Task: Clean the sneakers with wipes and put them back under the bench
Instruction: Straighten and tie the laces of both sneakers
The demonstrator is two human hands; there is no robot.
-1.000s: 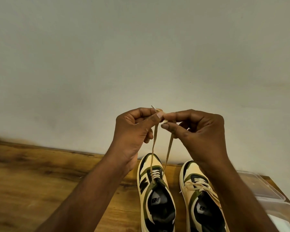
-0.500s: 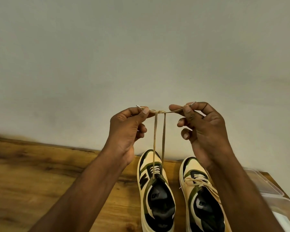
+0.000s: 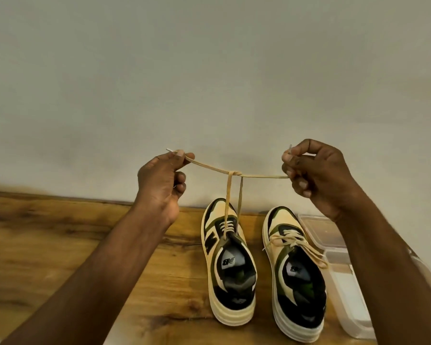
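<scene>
Wall (image 3: 209, 83), pale and plain, fills the upper part of the view and meets a wooden surface (image 3: 60, 245) with a strong brown grain; that surface is the landmark for the rest. On it, toward its right side and close to the wall, two cream, olive and black sneakers stand side by side with toes pointing at the wall and heels toward the person. The left sneaker (image 3: 228, 270) has its lace drawn up out of the eyelets; the right sneaker (image 3: 296, 282) sits just beside it, its lace (image 3: 296, 242) tied in a loose bow that lies across the tongue. At the right edge of the wooden surface, next to the right sneaker, lies a clear plastic container (image 3: 343, 270) with its clear lid (image 3: 321, 230) nearer the wall; what it holds cannot be made out.

Both bare forearms reach in from the bottom of the view and rise above the wooden surface, in front of the wall. The left hand (image 3: 163, 180) pinches one end of the raised lace (image 3: 228, 195) between thumb and forefinger, the other fingers curled in. The right hand (image 3: 316, 173) pinches the other end the same way. The lace runs taut between the hands, well apart, with a single crossing knot (image 3: 235, 173) midway, above the left sneaker's toe, and two strands dropping from it to the eyelets.
</scene>
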